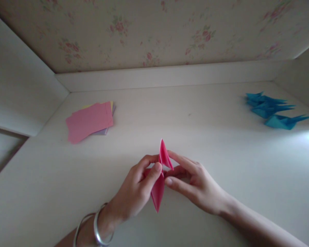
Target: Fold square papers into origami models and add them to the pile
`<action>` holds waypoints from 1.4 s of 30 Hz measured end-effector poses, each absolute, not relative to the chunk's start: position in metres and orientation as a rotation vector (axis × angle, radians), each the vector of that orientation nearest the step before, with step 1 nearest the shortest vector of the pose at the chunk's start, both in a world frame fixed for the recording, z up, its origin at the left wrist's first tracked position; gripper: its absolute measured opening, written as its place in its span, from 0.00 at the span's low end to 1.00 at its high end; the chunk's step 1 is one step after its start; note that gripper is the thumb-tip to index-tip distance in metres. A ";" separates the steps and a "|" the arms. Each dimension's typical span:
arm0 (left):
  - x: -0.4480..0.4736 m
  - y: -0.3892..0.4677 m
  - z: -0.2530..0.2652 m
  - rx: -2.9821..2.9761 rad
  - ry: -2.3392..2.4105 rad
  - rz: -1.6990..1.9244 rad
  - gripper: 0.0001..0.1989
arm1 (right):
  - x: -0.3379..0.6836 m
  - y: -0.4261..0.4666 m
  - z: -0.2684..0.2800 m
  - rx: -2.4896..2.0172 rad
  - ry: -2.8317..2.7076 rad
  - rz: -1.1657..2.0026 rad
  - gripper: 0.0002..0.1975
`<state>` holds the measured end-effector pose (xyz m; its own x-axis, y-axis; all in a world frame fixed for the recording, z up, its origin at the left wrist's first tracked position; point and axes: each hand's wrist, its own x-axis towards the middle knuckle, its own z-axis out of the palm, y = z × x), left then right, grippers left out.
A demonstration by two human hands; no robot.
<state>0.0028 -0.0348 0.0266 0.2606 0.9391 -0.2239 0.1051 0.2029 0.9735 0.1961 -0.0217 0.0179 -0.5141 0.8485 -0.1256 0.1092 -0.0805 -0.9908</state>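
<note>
A folded piece of pink origami paper [158, 192] is held upright between my hands, with one point facing down toward me and a narrow opened flap standing up at the far end. My left hand [137, 188] pinches it at the middle, thumb on top and fingers behind. At its right side, my right hand [195, 181] has the index fingertip against the upper flap. The right thumb is apart from that finger, close to the paper's lower edge. Part of the right hand's other fingers is hidden behind the thumb and the paper.
On the left of the white table [211, 137] lies a stack of paper sheets [90, 121], pink on top, with yellow and purple edges below. Several blue folded paper figures [280, 121] sit in a row at the far right. A floral wall [149, 34] rises behind.
</note>
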 end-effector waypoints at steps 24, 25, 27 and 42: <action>0.004 -0.041 0.025 1.637 1.303 0.840 0.18 | 0.197 -0.029 0.015 -1.080 -1.937 1.044 0.26; 0.004 -0.041 0.024 1.714 1.280 0.850 0.19 | 0.196 -0.030 0.014 -1.076 -1.946 0.959 0.26; 0.005 -0.042 0.020 1.857 1.225 0.869 0.20 | 0.193 -0.032 0.013 -1.099 -1.947 0.811 0.24; 0.008 -0.044 0.024 0.897 1.037 0.813 0.23 | 0.187 -0.026 0.011 -1.344 -1.814 0.739 0.06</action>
<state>0.0083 -0.0439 0.0240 0.3010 0.8845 -0.3565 -0.1354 0.4097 0.9021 0.1865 -0.0261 0.0107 -0.1698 0.9590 0.2267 0.5273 0.2828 -0.8012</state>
